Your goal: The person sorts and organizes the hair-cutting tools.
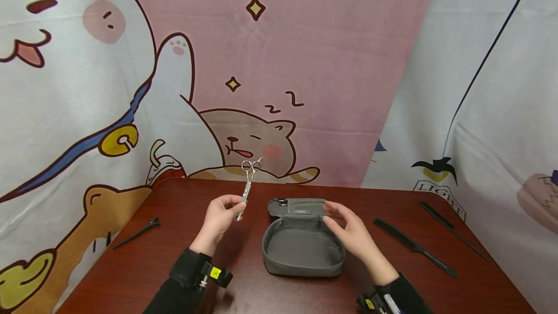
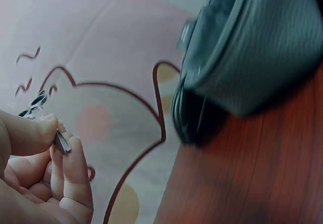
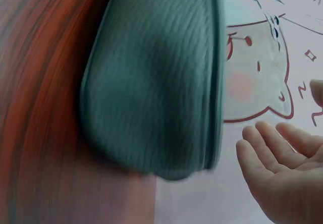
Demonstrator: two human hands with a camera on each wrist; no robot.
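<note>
My left hand (image 1: 218, 222) pinches a silver pair of hair scissors (image 1: 247, 188) near the blade end, with the finger rings pointing up. In the left wrist view, the blade tip (image 2: 62, 142) pokes out between thumb and fingers. A grey zip case (image 1: 302, 271) lies on the table to the right of that hand, its lid (image 1: 307, 206) folded back. Metal rings (image 1: 282, 202) show at the lid's left side. My right hand (image 1: 352, 234) is at the case's right rear, fingertips beside the lid; the right wrist view shows its fingers (image 3: 260, 158) loosely extended, holding nothing.
A black wide comb (image 1: 411, 244) and a thin tail comb (image 1: 449, 224) lie on the right of the brown table (image 1: 244, 285). A dark hair clip (image 1: 138, 233) lies near the left edge. Behind the table hangs a printed cloth (image 1: 335, 86).
</note>
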